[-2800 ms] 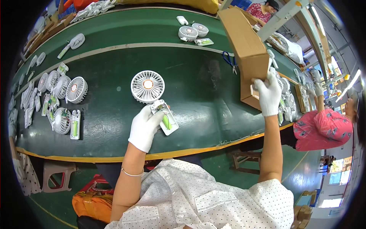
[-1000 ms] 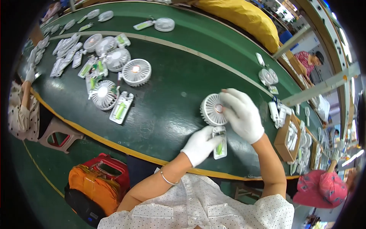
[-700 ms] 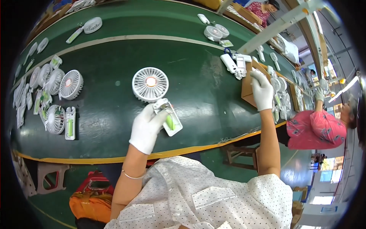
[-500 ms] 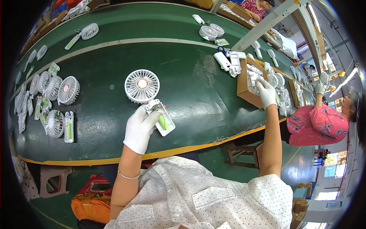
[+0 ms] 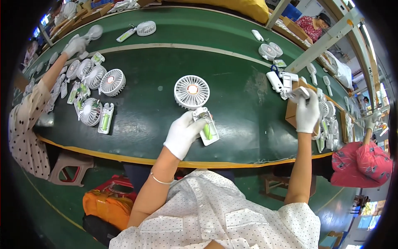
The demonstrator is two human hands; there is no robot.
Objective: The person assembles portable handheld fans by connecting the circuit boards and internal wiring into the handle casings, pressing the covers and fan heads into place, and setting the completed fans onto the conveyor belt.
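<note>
Both hands in white gloves, forearms bare. Left hand forward at centre, fingers curled closed in grip, bracelet on wrist. Right hand extended far right, arm nearly straight, fingers closed in grip.

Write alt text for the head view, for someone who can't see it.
A person's white-gloved left hand holds the open handle of a small white handheld fan lying on a dark green worktable. The gloved right hand lifts a small white part from a brown cardboard box; more fans lie to the left.
</note>
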